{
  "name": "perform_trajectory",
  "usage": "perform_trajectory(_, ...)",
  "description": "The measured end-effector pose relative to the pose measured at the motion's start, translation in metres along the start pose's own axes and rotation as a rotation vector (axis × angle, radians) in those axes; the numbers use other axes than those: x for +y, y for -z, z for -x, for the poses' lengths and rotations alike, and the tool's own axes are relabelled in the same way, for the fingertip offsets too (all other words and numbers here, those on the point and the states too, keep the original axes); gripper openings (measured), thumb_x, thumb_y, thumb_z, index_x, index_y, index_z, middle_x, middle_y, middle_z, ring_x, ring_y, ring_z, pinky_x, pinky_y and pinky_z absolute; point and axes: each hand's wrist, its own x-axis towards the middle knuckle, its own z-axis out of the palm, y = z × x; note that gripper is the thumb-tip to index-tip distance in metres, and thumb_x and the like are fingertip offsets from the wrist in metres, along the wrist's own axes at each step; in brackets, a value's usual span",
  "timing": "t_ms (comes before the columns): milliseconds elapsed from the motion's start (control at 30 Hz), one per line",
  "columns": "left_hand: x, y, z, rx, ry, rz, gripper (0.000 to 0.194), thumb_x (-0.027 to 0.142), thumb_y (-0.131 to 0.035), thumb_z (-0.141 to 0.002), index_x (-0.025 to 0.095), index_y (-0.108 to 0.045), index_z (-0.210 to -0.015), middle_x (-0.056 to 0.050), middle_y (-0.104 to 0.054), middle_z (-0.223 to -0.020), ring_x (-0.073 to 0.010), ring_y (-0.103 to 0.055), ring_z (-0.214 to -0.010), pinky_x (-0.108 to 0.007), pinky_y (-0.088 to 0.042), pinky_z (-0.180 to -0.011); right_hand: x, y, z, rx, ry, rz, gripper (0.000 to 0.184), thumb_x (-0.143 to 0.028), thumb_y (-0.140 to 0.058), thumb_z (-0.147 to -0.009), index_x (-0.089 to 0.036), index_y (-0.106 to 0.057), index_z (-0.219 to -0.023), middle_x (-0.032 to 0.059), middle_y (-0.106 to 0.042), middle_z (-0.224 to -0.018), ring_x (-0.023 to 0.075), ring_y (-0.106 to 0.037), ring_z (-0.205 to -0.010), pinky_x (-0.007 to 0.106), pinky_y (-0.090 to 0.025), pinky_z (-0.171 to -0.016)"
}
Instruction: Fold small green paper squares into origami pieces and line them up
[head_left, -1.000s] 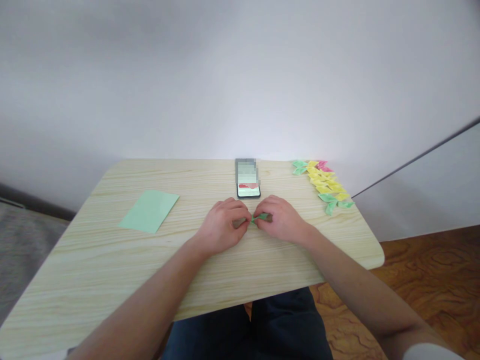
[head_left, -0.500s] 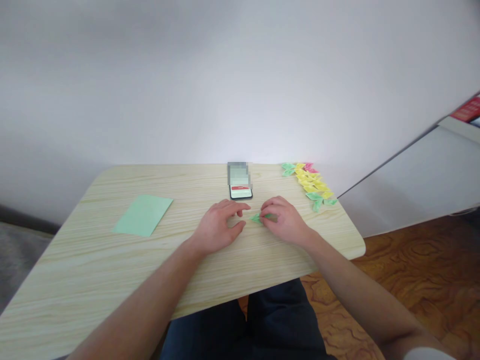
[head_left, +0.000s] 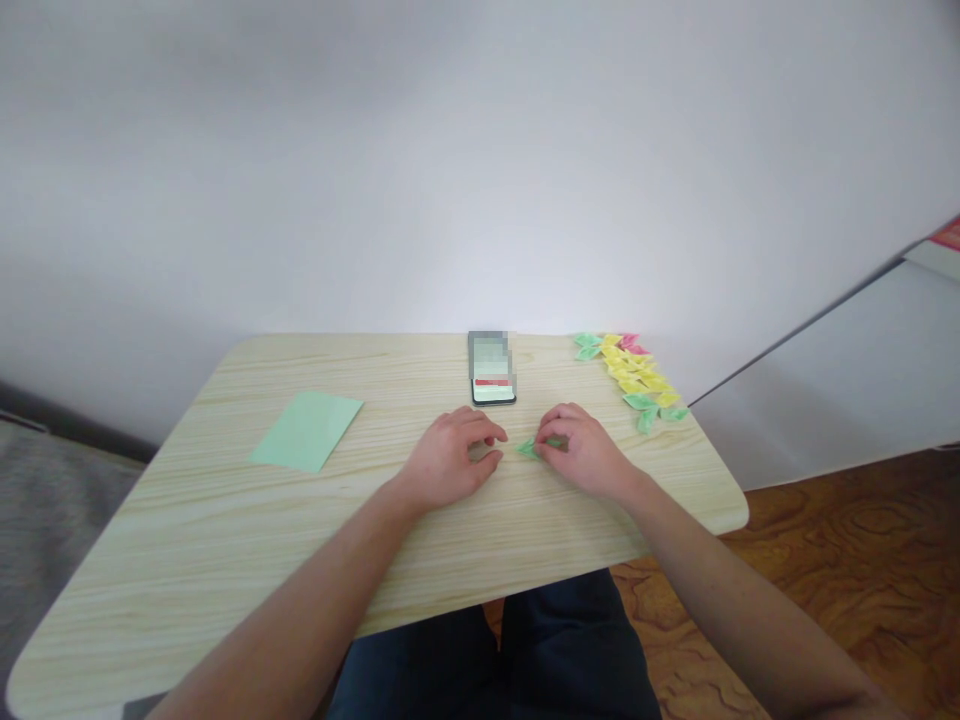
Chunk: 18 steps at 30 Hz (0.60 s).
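My right hand [head_left: 583, 455] rests on the light wooden table [head_left: 225, 530] with its fingertips pinched on a small folded green paper piece [head_left: 529, 448]. My left hand [head_left: 450, 462] lies on the table just left of that piece, not touching it, fingers loosely curled and apart with nothing in them. A black phone [head_left: 493, 372] with a lit screen lies just beyond both hands.
A flat sheet of green paper [head_left: 307, 430] lies on the left half of the table. A row of several folded yellow, green and pink paper pieces [head_left: 634, 378] runs along the far right edge. A white wall stands behind, with wooden floor at the right.
My left hand has let go of the folded green piece and drawn a little to the left. My right hand keeps its pinch on the piece. The view shifted slightly.
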Motion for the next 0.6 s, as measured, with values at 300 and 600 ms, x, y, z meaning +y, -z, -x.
perform_trajectory(300, -0.0027, -0.0021, 0.0002, -0.002, 0.014, -0.003, 0.016, 0.018, -0.067, -0.084, 0.024, -0.072, -0.097, -0.003, -0.069, -0.090, -0.0216, -0.061, -0.093, -0.038, -0.048, -0.089, 0.0005, -0.0016, 0.0035, -0.030, 0.068, 0.098, 0.009, -0.015, -0.071, -0.086, -0.023, -0.073, -0.084, 0.0047, -0.069, -0.096, 0.0230, -0.060, -0.096, 0.040, -0.051, -0.089)
perform_trajectory(600, -0.0029, -0.0011, 0.0004, -0.005, 0.012, 0.002, 0.016, 0.018, -0.067, -0.085, 0.024, -0.072, -0.098, -0.003, -0.068, -0.090, -0.0217, -0.061, -0.092, -0.038, -0.049, -0.088, -0.0004, -0.0029, -0.0025, -0.010, 0.063, 0.098, 0.009, -0.016, -0.073, -0.085, -0.023, -0.073, -0.081, 0.0037, -0.069, -0.095, 0.0220, -0.060, -0.095, 0.039, -0.050, -0.089)
